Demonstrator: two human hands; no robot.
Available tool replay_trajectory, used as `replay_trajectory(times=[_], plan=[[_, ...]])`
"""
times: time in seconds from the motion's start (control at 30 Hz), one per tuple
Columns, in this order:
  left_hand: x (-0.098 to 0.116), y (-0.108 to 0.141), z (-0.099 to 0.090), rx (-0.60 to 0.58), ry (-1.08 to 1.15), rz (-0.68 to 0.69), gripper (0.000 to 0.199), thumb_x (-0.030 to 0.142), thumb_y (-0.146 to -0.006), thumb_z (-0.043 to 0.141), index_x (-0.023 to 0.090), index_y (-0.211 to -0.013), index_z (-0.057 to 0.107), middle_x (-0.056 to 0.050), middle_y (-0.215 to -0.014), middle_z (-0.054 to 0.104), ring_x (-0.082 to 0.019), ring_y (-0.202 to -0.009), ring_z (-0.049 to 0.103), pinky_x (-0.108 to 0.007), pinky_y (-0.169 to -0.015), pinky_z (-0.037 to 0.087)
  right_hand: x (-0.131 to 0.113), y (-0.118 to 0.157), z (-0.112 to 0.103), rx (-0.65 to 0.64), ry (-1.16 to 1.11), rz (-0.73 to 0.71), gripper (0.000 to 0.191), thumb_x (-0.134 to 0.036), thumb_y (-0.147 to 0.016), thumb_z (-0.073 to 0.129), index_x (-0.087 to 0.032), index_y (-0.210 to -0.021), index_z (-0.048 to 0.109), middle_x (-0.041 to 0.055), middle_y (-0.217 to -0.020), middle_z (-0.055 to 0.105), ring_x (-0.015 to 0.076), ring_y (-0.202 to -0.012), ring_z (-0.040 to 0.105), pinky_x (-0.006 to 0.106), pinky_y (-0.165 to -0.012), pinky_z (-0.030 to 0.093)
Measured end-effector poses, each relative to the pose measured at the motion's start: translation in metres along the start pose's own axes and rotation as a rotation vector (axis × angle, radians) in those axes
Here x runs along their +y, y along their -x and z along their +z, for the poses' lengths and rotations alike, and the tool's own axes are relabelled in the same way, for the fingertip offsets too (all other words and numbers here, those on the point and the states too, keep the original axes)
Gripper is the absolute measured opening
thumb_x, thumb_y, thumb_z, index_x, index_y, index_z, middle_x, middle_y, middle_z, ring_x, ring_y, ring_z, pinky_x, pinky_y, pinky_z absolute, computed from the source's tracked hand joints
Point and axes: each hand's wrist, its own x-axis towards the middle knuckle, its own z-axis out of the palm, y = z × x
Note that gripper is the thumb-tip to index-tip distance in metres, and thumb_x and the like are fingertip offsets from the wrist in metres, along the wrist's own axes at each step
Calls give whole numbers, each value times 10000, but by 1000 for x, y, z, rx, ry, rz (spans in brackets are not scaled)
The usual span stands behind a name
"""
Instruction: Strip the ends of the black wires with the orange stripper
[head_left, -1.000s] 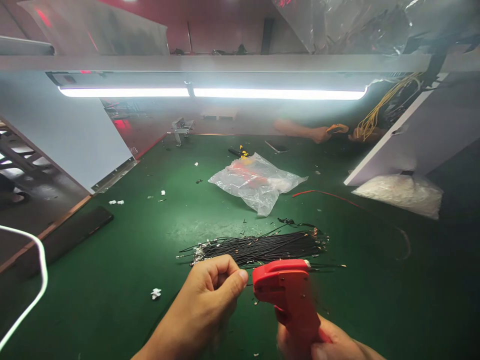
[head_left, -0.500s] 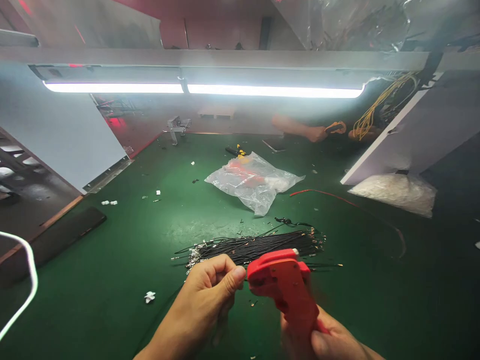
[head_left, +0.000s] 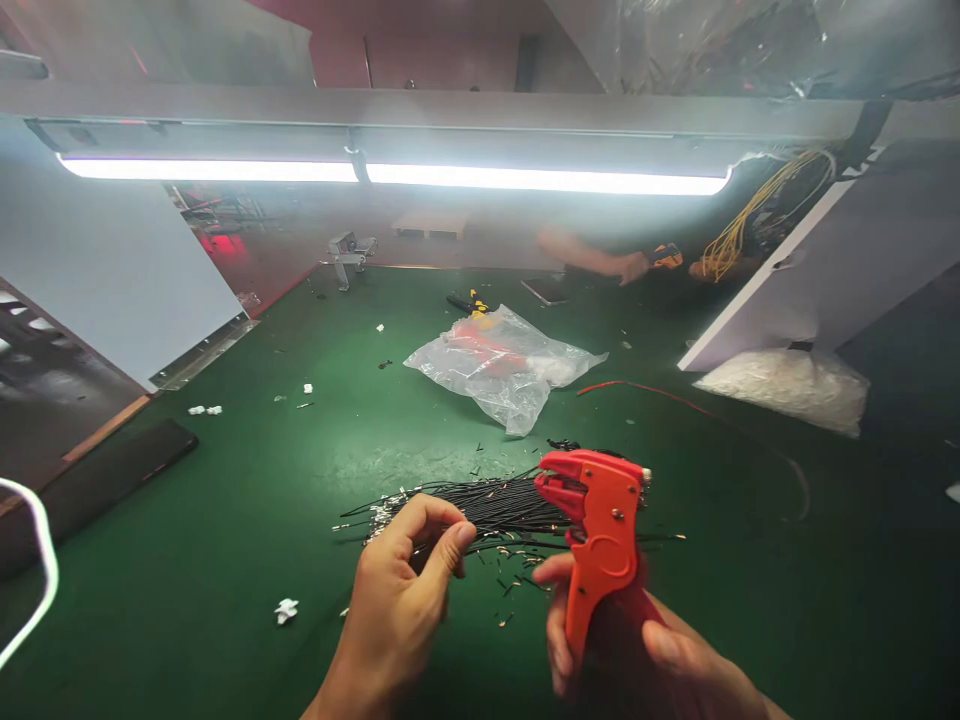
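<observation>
My right hand (head_left: pixel 675 640) grips the handles of a red wire stripper (head_left: pixel 604 540), held upright with its jaws facing left and apart. My left hand (head_left: pixel 405 570) is closed in a pinch at thumb and forefinger on a thin black wire (head_left: pixel 514 543), which runs out to the right beneath the stripper's head. Most of that wire is hard to trace against the others. Just behind both hands lies a bundle of black wires (head_left: pixel 495 507), with metal terminals at the left end and bare copper tips at the right. Small cut bits of insulation (head_left: pixel 514 585) are scattered between my hands.
A clear plastic bag (head_left: pixel 502 365) with red and white contents lies mid-table, yellow-and-black pliers (head_left: pixel 472 303) behind it. A red wire (head_left: pixel 675 392) curves at the right near a filled bag (head_left: pixel 787 385). Another person's hand (head_left: pixel 630 266) holds an orange-and-black tool at the back.
My right hand has raised the stripper and moved it right, away from my left hand. Its jaws now show apart. My left hand has shifted slightly left; more cut bits are visible.
</observation>
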Motion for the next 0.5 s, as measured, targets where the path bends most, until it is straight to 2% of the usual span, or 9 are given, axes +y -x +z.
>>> replay_trajectory(times=[0.07, 0.13, 0.27, 0.33, 0.4, 0.5], plan=[[-4, -1, 3, 74, -71, 110, 212, 389, -807, 714, 207, -710, 664, 52, -594, 549, -87, -473, 452, -220, -478, 371, -9, 7, -6, 112, 144, -89, 747, -658, -891, 513, -175, -1457, 438, 92, -1021, 605, 259, -916, 528, 420, -866, 403], [-7, -3, 5, 120, -115, 179, 198, 362, -810, 715, 216, -688, 662, 49, -600, 553, -97, -490, 459, -236, -511, 374, -18, 16, -17, 191, 343, -100, 756, -662, -896, 500, -224, -1502, 388, 86, -1091, 573, 278, -1004, 496, 427, -910, 377], [-12, -7, 5, 144, -96, 146, 202, 388, -831, 689, 221, -726, 646, 53, -637, 573, -108, -486, 525, -239, -522, 414, -39, 26, -35, 231, 774, -20, 669, -541, -920, 586, -295, -1501, 362, 116, -1355, 477, 362, -1310, 377, 473, -1041, 323], [-14, -8, 3, 165, -73, 130, 190, 387, -837, 680, 223, -751, 639, 50, -661, 597, -114, -497, 548, -242, -544, 441, -49, 23, -33, 224, 1038, 4, 581, -432, -887, 659, -272, -1408, 459, 129, -1335, 499, 368, -1254, 423, 497, -1030, 333], [-14, -10, 2, 198, -66, 134, 185, 386, -838, 681, 225, -760, 632, 50, -656, 599, -117, -511, 542, -242, -561, 439, -56, 17, -25, 188, 1316, 10, 475, -274, -808, 704, -245, -1256, 547, 106, -1175, 564, 325, -1096, 498, 509, -994, 349], [-16, -12, -1, 234, -79, 168, 179, 383, -836, 691, 233, -756, 635, 51, -641, 570, -129, -576, 528, -244, -608, 415, -52, 6, -12, 105, 1561, 4, 437, -150, -709, 673, -227, -1129, 578, 52, -1022, 583, 275, -971, 522, 534, -999, 318]])
